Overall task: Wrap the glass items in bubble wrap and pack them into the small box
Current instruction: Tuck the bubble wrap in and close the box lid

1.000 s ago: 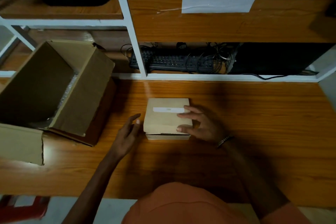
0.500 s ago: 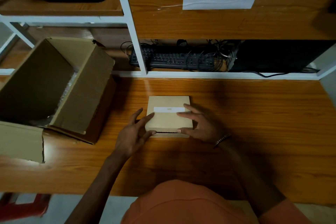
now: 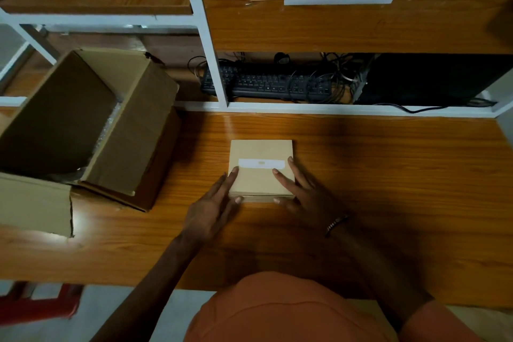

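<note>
A small tan box (image 3: 261,153) with a white label strip lies closed in the middle of the wooden desk (image 3: 388,175). My left hand (image 3: 211,208) holds its left side, fingers along the edge and thumb at the front corner. My right hand (image 3: 302,194) covers the right part of the lid, fingers on top and thumb at the front edge. Bubble wrap (image 3: 107,130) shows inside the large open cardboard box (image 3: 133,130) at the left. No glass items are visible.
The large box's torn flap (image 3: 36,203) hangs over the desk's front left. A black keyboard (image 3: 266,83) with tangled cables and a dark computer case (image 3: 427,80) sit in the shelf opening behind. A red stool (image 3: 39,302) stands below left.
My left hand has moved from beside the small box onto its left edge. My right hand has shifted slightly on the lid. The box has stayed in place.
</note>
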{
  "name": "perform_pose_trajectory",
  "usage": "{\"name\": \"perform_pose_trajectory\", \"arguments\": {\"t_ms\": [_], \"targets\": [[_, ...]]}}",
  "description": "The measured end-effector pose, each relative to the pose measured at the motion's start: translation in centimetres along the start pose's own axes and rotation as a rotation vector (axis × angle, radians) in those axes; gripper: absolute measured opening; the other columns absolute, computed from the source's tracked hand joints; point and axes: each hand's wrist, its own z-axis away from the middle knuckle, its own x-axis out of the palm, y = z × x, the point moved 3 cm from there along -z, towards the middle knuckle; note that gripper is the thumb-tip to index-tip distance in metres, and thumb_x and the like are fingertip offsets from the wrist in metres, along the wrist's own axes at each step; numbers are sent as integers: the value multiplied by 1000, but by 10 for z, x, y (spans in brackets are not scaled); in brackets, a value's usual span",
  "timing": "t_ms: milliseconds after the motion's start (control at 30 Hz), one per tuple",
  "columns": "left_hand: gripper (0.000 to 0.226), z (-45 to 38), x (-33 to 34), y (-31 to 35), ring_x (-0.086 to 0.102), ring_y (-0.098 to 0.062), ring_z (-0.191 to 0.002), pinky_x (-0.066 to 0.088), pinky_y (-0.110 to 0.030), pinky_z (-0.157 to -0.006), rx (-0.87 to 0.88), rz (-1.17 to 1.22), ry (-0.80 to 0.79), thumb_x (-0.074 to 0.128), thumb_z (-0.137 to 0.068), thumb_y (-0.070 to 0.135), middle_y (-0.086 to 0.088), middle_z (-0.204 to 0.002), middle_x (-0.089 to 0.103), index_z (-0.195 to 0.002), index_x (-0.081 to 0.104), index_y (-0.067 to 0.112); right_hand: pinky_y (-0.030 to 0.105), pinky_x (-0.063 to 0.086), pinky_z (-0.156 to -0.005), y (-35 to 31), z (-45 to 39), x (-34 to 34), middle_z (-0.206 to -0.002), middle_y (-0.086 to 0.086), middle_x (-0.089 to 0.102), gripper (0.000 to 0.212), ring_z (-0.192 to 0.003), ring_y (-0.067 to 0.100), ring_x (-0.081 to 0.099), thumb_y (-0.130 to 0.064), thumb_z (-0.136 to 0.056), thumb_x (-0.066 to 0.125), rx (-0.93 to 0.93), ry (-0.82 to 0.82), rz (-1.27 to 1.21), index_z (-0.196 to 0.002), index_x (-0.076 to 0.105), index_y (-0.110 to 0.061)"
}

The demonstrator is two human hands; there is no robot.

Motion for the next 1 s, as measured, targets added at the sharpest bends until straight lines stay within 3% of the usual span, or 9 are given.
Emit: {"name": "perform_pose_trajectory", "arguments": {"t_ms": [233,367,533,633,733,833,1000], "targets": [[62,-7,-11,-5,53,-33,-143,67,-44,-81,97,-229,8,13,-107,66,3,-179,-1,-162,-14,56,60,24,-126,-3,-12,1,-173,-11,-31,77,-164,29,-6,-70,-102,45,-16,-28,-10,-164,1,-57],[64,-11,-10,-12,48,-31,-146,65,-42,-88,163,-286,41,21,-111,60,2,-179,-6,-167,-7,49,59,26,-125,-4,-13,1,-172,-10,-32,78,-164,29,-6,-68,-102,47,-23,-31,-16,-164,2,-56],[63,-16,-11,-14,21,-28,-163,50,-50,-115,288,-237,35,32,-114,46,-1,-180,-7,-171,9,32,60,27,-124,-3,-16,1,-171,-9,-33,80,-164,32,-3,-68,-102,49,-39,-31,18,-165,1,-54],[61,-22,-16,-20,17,-27,-165,45,-55,-119,368,-274,-10,33,-115,40,0,-180,-3,-171,11,29,61,31,-124,2,-19,1,-171,-10,-31,80,-164,32,-4,-74,-101,42,-65,-19,90,-164,-4,-57],[61,-23,-20,-23,32,-28,-159,54,-50,-111,409,-283,-28,32,-115,42,1,-180,0,-171,12,29,60,36,-123,6,-20,-2,-174,-11,-24,81,-164,29,-1,-80,-97,38,-75,0,118,-163,-4,-58],[60,-22,-20,-21,54,-24,-144,64,-35,-90,432,-268,3,27,-115,47,3,-180,2,-171,15,29,58,32,-125,4,-18,-6,-176,-10,-18,83,-164,27,0,-81,-96,41,-43,16,112,-165,1,-55],[59,-22,-20,-21,67,-7,-109,53,-15,-51,439,-240,0,29,-115,43,3,-180,3,-171,19,25,55,26,-126,-6,-17,-4,-177,-5,-18,85,-165,28,0,-79,-97,42,4,4,100,-166,3,-51]]}}
